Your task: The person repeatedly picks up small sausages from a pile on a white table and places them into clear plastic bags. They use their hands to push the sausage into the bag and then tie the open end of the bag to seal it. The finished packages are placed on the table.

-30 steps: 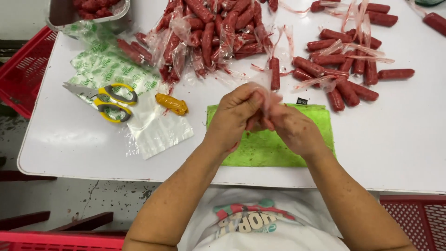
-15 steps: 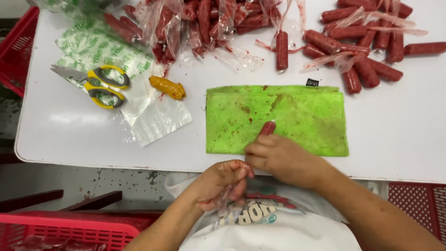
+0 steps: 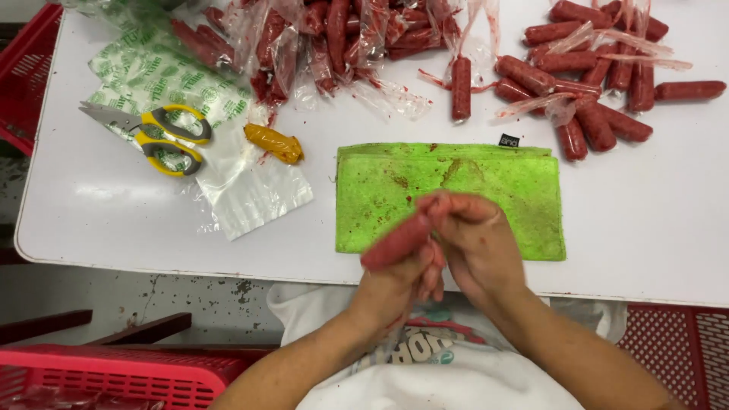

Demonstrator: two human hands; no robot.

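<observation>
Now both hands (image 3: 437, 254) have lifted a sausage (image 3: 396, 241) together.

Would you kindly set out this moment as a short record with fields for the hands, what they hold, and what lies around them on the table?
left hand: gripping the lower end of a red sausage
right hand: fingers on the sausage's upper end
under the hands: green cloth, stained red, flat on the white table
far left: yellow-handled scissors on printed plastic bags
beside the scissors: small orange piece
far side: wrapped sausages at centre, loose sausages at right
off the table: red crates
</observation>
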